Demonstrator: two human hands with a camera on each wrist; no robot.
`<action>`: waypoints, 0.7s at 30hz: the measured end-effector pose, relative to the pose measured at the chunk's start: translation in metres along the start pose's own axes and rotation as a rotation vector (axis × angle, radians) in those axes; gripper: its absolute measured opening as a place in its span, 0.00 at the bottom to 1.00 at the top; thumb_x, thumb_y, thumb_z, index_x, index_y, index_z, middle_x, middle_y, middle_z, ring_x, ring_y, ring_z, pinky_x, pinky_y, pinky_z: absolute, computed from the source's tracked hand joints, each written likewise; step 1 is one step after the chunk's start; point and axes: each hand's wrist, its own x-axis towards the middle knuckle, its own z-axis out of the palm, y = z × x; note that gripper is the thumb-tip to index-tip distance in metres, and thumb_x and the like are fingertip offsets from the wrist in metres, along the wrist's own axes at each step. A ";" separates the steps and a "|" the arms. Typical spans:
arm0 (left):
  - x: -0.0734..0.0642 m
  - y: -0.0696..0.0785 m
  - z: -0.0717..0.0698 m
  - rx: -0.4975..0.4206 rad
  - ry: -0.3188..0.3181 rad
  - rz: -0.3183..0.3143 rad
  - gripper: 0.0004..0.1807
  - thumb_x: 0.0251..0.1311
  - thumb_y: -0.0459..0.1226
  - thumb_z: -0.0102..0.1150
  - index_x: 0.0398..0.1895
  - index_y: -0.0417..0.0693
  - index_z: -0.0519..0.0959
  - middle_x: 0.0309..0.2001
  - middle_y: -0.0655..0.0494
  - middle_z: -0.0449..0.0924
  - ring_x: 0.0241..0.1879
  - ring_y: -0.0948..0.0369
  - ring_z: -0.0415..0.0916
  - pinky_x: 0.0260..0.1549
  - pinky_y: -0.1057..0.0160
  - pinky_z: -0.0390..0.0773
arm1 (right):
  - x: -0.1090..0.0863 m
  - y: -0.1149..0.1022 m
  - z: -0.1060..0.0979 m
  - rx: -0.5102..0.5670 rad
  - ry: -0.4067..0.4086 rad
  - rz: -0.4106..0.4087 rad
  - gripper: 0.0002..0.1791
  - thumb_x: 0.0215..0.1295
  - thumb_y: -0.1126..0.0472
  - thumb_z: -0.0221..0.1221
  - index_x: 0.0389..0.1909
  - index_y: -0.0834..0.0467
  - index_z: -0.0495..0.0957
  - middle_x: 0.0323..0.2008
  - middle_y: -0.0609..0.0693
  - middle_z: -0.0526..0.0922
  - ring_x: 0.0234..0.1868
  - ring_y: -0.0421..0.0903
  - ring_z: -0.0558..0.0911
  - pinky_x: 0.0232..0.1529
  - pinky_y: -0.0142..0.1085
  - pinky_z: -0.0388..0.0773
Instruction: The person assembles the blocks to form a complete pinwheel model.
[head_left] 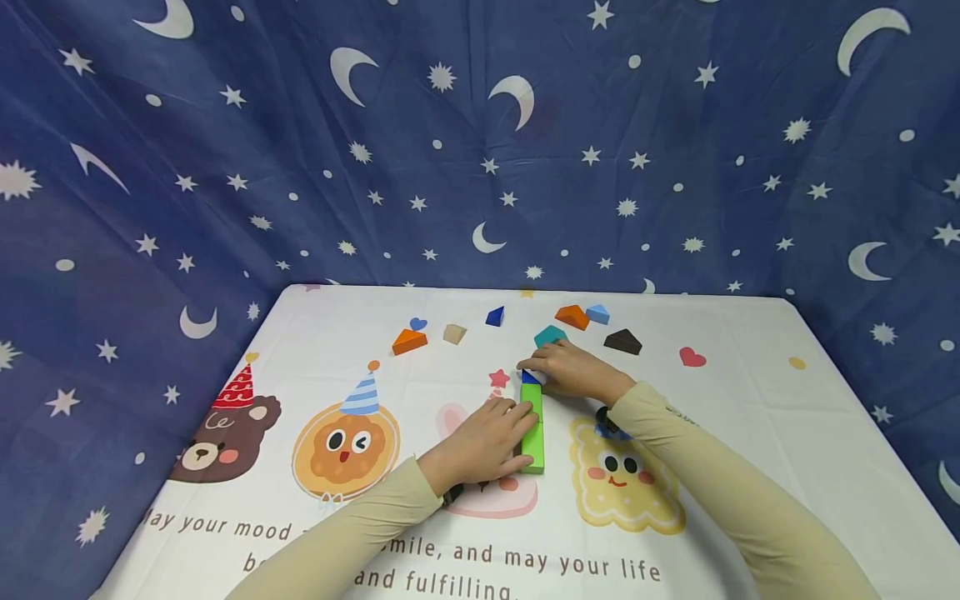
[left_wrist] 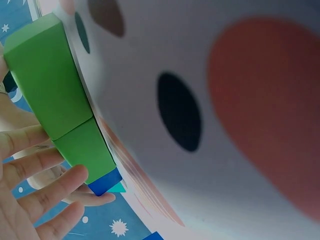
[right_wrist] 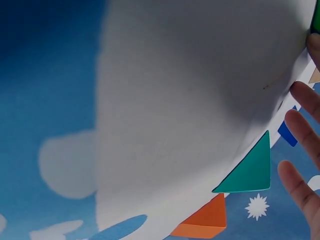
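Two bright green blocks (head_left: 532,425) form a row in the middle of the table, with a small dark-blue block (left_wrist: 105,182) at the far end. My left hand (head_left: 487,442) lies at the row's left side, fingers reaching over the green blocks and thumb by the near end. In the left wrist view its fingers look spread and nearly straight. At the far end is my right hand (head_left: 577,371), one finger reaching past the blue block; its exact contact is hidden. The right wrist view shows its fingers extended and apart. A teal triangular block (right_wrist: 250,172) lies just beyond it.
Behind the row lie an orange block (head_left: 409,342), a beige block (head_left: 453,333), a blue block (head_left: 495,316), another orange block (head_left: 572,317), a light-blue block (head_left: 597,313) and a dark-brown block (head_left: 623,342). A starry blue curtain (head_left: 420,158) hangs behind the printed white tablecloth (head_left: 750,450).
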 end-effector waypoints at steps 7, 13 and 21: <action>0.001 -0.001 0.002 0.003 0.008 0.004 0.29 0.65 0.58 0.44 0.61 0.50 0.65 0.61 0.55 0.68 0.58 0.58 0.68 0.63 0.58 0.64 | 0.001 -0.002 -0.001 -0.042 0.007 -0.014 0.25 0.54 0.58 0.67 0.55 0.54 0.76 0.45 0.51 0.84 0.48 0.50 0.80 0.53 0.48 0.73; 0.001 -0.001 0.002 -0.001 0.010 0.002 0.29 0.65 0.58 0.44 0.61 0.50 0.65 0.61 0.55 0.68 0.57 0.58 0.68 0.62 0.58 0.65 | 0.002 -0.001 -0.001 -0.063 0.010 -0.017 0.25 0.53 0.58 0.67 0.54 0.54 0.76 0.44 0.50 0.84 0.48 0.49 0.79 0.53 0.47 0.73; 0.001 0.000 0.001 -0.015 0.003 0.002 0.30 0.65 0.58 0.44 0.62 0.50 0.65 0.61 0.55 0.68 0.58 0.57 0.68 0.63 0.57 0.65 | 0.002 -0.004 -0.001 -0.125 0.020 -0.038 0.24 0.55 0.58 0.66 0.54 0.55 0.76 0.43 0.50 0.84 0.47 0.48 0.80 0.52 0.47 0.74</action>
